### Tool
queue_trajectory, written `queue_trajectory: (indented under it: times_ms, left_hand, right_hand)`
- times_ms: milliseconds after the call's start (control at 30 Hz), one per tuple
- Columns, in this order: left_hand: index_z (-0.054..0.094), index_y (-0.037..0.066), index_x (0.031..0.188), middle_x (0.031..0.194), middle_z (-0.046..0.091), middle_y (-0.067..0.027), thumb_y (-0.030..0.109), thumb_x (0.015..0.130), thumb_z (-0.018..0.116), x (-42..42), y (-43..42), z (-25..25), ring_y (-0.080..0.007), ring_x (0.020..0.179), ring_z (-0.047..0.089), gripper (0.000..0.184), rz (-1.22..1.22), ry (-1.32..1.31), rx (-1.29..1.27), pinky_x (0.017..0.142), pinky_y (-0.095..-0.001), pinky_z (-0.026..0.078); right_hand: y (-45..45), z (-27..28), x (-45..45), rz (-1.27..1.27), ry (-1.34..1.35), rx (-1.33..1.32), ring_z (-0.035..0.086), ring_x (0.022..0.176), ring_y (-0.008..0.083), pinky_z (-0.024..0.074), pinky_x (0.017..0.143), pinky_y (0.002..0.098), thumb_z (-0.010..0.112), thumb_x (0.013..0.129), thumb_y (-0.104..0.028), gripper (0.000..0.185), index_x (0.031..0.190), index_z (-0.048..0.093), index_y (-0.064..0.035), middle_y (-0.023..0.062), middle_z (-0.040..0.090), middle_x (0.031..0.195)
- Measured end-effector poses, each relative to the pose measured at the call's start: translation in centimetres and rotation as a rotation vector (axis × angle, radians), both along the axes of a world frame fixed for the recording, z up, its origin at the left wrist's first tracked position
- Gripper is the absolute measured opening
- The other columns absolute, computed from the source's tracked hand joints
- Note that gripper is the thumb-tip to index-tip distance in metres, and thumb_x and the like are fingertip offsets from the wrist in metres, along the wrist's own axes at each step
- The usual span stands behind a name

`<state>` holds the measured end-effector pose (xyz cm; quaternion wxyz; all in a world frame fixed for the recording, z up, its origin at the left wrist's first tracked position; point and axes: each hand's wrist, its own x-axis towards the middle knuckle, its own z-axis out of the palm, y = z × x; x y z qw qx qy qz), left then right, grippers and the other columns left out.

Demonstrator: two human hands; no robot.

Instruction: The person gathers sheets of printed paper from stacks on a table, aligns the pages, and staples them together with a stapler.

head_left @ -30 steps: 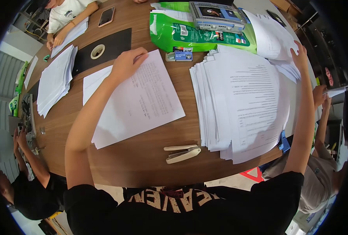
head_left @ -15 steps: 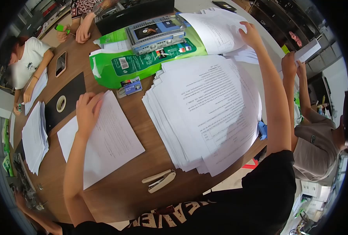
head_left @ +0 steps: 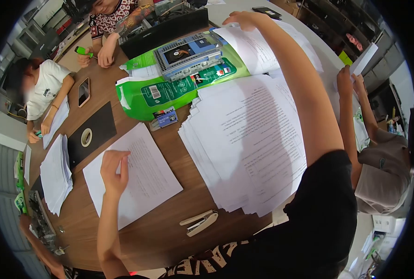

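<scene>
My left hand (head_left: 114, 172) is over a printed sheet (head_left: 153, 179) on the brown table, its fingers loosely bent, thumb apart, and nothing visible in it. My right arm stretches across a large fanned stack of printed paper (head_left: 230, 149). At its far end, my right hand (head_left: 245, 21) is by the top edge of more white sheets (head_left: 249, 49), fingers reaching left; its fingertips are partly hidden. These sheets lie partly over a green plastic package (head_left: 137, 100). On the package sits a metal drive caddy (head_left: 186, 56). A cream stapler (head_left: 200, 223) lies nearest my body.
A small blue box (head_left: 166, 119), a tape roll (head_left: 86, 137) on a black board (head_left: 102, 125), a phone (head_left: 84, 92) and another paper pile (head_left: 57, 174) lie leftward. A black computer case (head_left: 167, 32) stands behind. Other people sit or stand around the table.
My right hand has moved left along the far edge of the sheets. My left hand has shifted lower on the printed sheet, and its fingers are more bent. The view has shifted slightly.
</scene>
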<state>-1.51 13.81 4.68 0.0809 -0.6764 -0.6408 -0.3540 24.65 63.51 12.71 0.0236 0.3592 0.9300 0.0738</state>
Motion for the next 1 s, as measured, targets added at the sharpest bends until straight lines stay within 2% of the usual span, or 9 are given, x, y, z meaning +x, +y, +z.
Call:
queue_trajectory:
  times_ms: [100,200,267,433,667,767,800,867,1000]
  left_hand:
    - [0.065,-0.001,0.085,0.079,0.062,-0.0115,-0.005,0.082,0.057,0.5,-2.2,0.1,-0.027,0.075,0.057,0.009,0.011,-0.04,-0.041,0.069,-0.0332,0.045]
    - [0.065,-0.001,0.084,0.078,0.062,-0.0112,-0.005,0.082,0.057,0.4,-3.9,-0.1,-0.0257,0.073,0.057,0.009,0.042,-0.054,-0.044,0.068,-0.0326,0.045]
    - [0.065,-0.001,0.084,0.077,0.062,-0.011,-0.005,0.082,0.057,0.2,-4.4,-0.2,-0.025,0.073,0.057,0.009,0.05,-0.065,-0.049,0.067,-0.0322,0.045]
    - [0.065,-0.002,0.084,0.077,0.063,-0.0112,-0.004,0.083,0.057,0.7,-4.6,-0.5,-0.0232,0.069,0.058,0.008,0.008,-0.104,-0.038,0.063,-0.0303,0.045]
    - [0.067,0.001,0.086,0.078,0.064,-0.0095,-0.004,0.08,0.061,4.2,-3.1,-0.7,-0.0221,0.069,0.06,0.01,-0.169,-0.146,-0.017,0.061,-0.0306,0.046]
    - [0.068,0.004,0.087,0.077,0.065,-0.008,-0.003,0.077,0.064,6.3,-2.8,-0.4,-0.0229,0.069,0.06,0.012,-0.293,-0.101,0.031,0.061,-0.0317,0.046]
    - [0.068,0.005,0.087,0.077,0.065,-0.0075,-0.003,0.076,0.064,6.9,-2.9,-0.2,-0.0233,0.069,0.06,0.013,-0.344,-0.073,0.042,0.06,-0.0322,0.046]
    - [0.068,0.006,0.087,0.077,0.065,-0.007,-0.003,0.075,0.065,8.3,-3.0,0.1,-0.0237,0.069,0.06,0.014,-0.394,-0.047,0.058,0.06,-0.0328,0.046]
    - [0.067,0.006,0.087,0.078,0.064,-0.0062,-0.001,0.077,0.064,10.2,-2.7,-0.2,-0.023,0.068,0.06,0.013,-0.474,-0.109,0.035,0.059,-0.0332,0.045]
  right_hand:
    - [1.3,0.3,0.0,-0.085,-0.173,-0.083,0.047,0.125,0.032,0.0458,0.096,0.0402,0.054,0.063,0.019,0.079,0.129,0.053,-0.0235,0.011,0.047,0.137]
    - [1.4,1.7,0.9,0.019,-0.268,-0.147,0.054,0.114,0.0282,0.05,0.084,0.0377,0.062,0.07,0.009,0.055,0.119,0.058,-0.017,0.0069,0.059,0.119]
    - [0.7,1.9,1.2,-0.013,-0.28,-0.032,0.06,0.108,0.0305,0.048,0.088,0.046,0.072,0.075,-0.022,0.048,0.121,0.061,-0.0155,0.0134,0.063,0.118]
    - [-2.7,5.1,5.1,0.204,-0.259,0.213,0.063,0.094,0.0342,0.0499,0.078,0.0457,0.067,0.071,-0.019,0.027,0.097,0.067,-0.0131,0.0136,0.067,0.096]
    - [-16.5,6.8,8.3,0.221,-0.333,0.478,0.067,0.083,0.0287,0.0516,0.07,0.0453,0.06,0.077,-0.016,0.015,0.09,0.068,-0.0166,0.0093,0.068,0.083]
    - [-21.0,5.9,9.8,0.256,-0.269,0.573,0.067,0.071,0.027,0.0511,0.057,0.041,0.057,0.079,-0.016,0.013,0.086,0.068,-0.0159,0.0072,0.067,0.077]
    - [-24.0,6.4,10.0,0.184,-0.299,0.529,0.066,0.07,0.0203,0.0504,0.06,0.0342,0.058,0.085,-0.013,0.011,0.088,0.068,-0.0105,0.0071,0.066,0.074]
    - [-26.1,3.0,12.9,0.247,-0.157,0.646,0.059,0.096,0.0211,0.0507,0.074,0.0332,0.063,0.075,-0.005,0.03,0.104,0.061,-0.0131,0.0008,0.061,0.095]
    - [-32.6,0.6,14.6,0.159,-0.095,0.682,0.061,0.096,0.0203,0.0521,0.071,0.0315,0.063,0.073,-0.004,0.032,0.103,0.063,-0.0117,0.0027,0.062,0.094]
